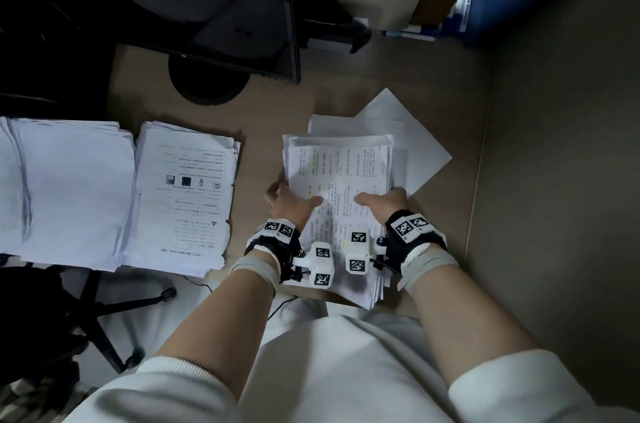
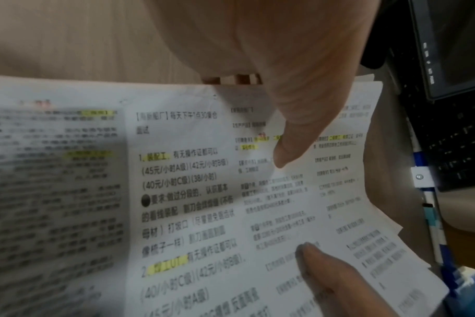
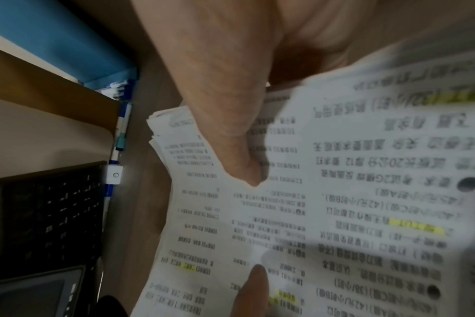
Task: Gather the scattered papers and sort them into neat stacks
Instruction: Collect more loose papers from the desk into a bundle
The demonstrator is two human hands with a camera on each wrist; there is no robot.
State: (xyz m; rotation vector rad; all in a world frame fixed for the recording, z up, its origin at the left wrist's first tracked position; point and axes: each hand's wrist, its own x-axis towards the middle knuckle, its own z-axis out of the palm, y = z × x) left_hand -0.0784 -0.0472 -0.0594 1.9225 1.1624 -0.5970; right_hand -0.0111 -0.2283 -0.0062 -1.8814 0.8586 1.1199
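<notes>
Left hand [image 1: 290, 206] and right hand [image 1: 388, 202] closed on sheaf of printed papers [image 1: 341, 173], thumbs laid on top sheet, sheaf gripped at both side edges over desk [image 1: 270, 110], loose sheets [image 1: 412, 131] underneath, two stacks [image 1: 114, 194] beyond left hand.

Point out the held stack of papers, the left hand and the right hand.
held stack of papers [image 1: 341, 162], head view, top sheet's printed face
left hand [image 1: 291, 202], head view, back of hand
right hand [image 1: 388, 200], head view, back of hand
</notes>
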